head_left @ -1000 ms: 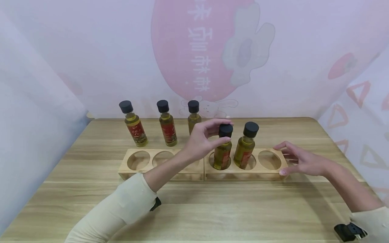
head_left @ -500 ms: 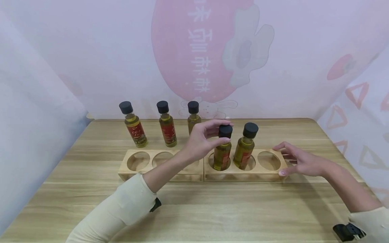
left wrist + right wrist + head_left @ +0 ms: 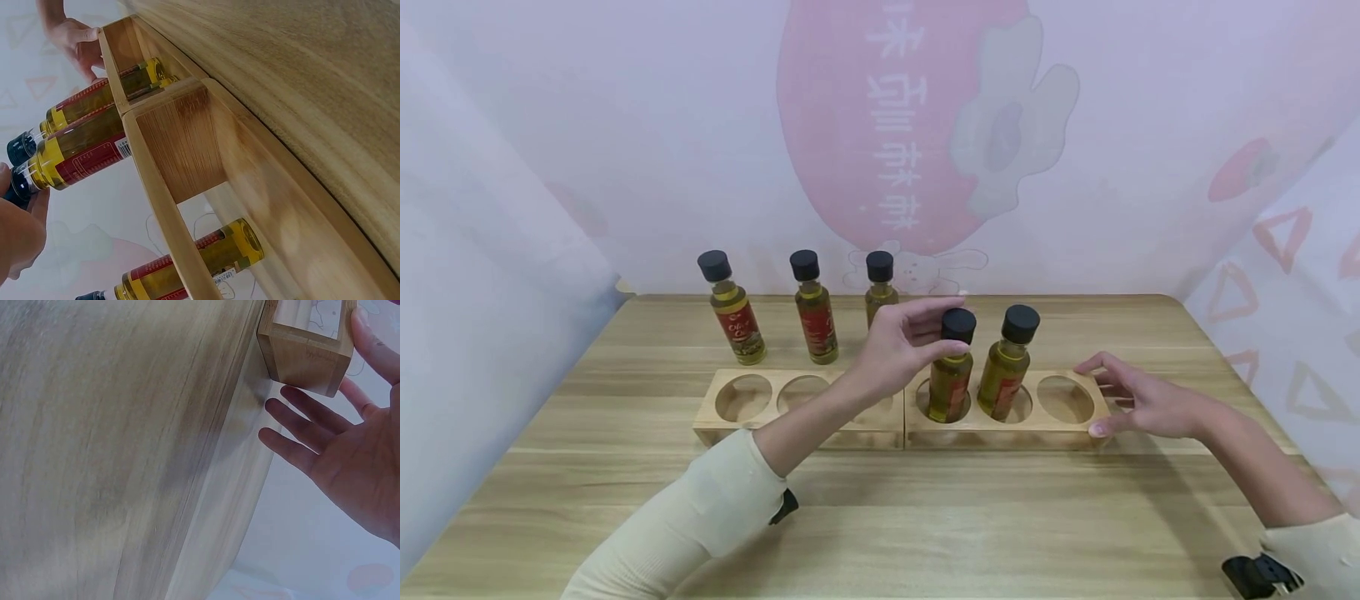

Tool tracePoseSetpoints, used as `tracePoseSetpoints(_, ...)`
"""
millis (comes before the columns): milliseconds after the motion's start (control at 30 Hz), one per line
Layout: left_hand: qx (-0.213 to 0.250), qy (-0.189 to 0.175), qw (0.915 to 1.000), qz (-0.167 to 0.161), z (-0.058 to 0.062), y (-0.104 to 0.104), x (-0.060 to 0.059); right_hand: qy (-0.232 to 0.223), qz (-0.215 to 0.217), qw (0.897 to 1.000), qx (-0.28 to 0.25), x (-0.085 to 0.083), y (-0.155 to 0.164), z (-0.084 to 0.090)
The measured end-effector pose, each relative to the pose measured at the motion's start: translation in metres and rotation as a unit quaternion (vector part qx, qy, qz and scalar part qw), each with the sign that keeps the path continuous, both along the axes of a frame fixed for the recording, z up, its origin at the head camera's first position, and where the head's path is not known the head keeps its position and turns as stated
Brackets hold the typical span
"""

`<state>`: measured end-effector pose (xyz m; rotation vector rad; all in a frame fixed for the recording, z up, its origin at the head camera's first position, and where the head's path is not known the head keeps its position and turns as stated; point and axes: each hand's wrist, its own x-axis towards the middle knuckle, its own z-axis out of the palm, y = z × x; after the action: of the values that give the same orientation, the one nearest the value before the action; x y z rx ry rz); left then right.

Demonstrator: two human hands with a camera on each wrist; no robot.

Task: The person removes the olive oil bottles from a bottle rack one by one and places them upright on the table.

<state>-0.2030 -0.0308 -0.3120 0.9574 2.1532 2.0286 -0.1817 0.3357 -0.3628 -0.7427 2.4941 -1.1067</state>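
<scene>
In the head view, my left hand (image 3: pixel 898 346) pinches the black cap of an olive oil bottle (image 3: pixel 950 387) between thumb and fingers. That bottle stands in the left hole of the right wooden rack (image 3: pixel 1000 435), and a second olive oil bottle (image 3: pixel 1002 375) leans slightly in the middle hole. The rack's right hole holds nothing. My right hand (image 3: pixel 1146 400) grips this rack's right end, thumb at the front corner and index finger at the back corner. In the right wrist view, the other fingers (image 3: pixel 300 422) spread out beside the rack end (image 3: pixel 306 359).
A matching left wooden rack (image 3: pixel 707 408) abuts the right one, my left forearm crossing over it. Behind it stand three more oil bottles: one at the left (image 3: pixel 737 321), one in the middle (image 3: pixel 816 321) and one (image 3: pixel 880 292) partly hidden by my left hand. A printed curtain (image 3: pixel 700 125) hangs behind the table (image 3: pixel 970 525).
</scene>
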Motion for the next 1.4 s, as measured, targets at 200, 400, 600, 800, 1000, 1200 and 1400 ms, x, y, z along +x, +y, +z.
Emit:
tracePoseSetpoints(200, 0.007, -0.004, 0.9999, 0.011, 0.0007, -0.0007, -0.0004, 0.001, 0.004, 1.000, -0.001, -0.0007, 0.0001, -0.0002)
tracePoseSetpoints(400, 0.013, -0.015, 0.9996, 0.021, 0.0020, -0.0005, 0.0001, -0.009, 0.004, 1.000, 0.001, -0.0009, -0.0003, 0.0007)
tracePoseSetpoints(600, 0.009, -0.022, 0.9992, 0.032, 0.0021, 0.0002, 0.0007, -0.015, 0.002, 1.000, 0.003, -0.0010, -0.0011, 0.0010)
tracePoseSetpoints(800, 0.011, -0.020, 0.9987, 0.045, 0.0039, 0.0005, 0.0008, -0.016, 0.002, 1.000, 0.001, -0.0012, -0.0010, 0.0010)
tracePoseSetpoints(1000, 0.022, -0.012, 0.9986, 0.046, 0.0077, 0.0007, 0.0014, -0.015, 0.002, 1.000, 0.000, -0.0014, -0.0002, 0.0007)
tracePoseSetpoints(1200, 0.032, -0.008, 0.9978, 0.057, 0.0088, 0.0014, 0.0016, -0.014, 0.004, 1.000, -0.001, -0.0014, -0.0004, 0.0006)
tracePoseSetpoints(1400, 0.040, 0.008, 0.9972, 0.063, 0.0100, 0.0022, 0.0013, -0.012, 0.005, 1.000, -0.001, -0.0021, -0.0005, 0.0014)
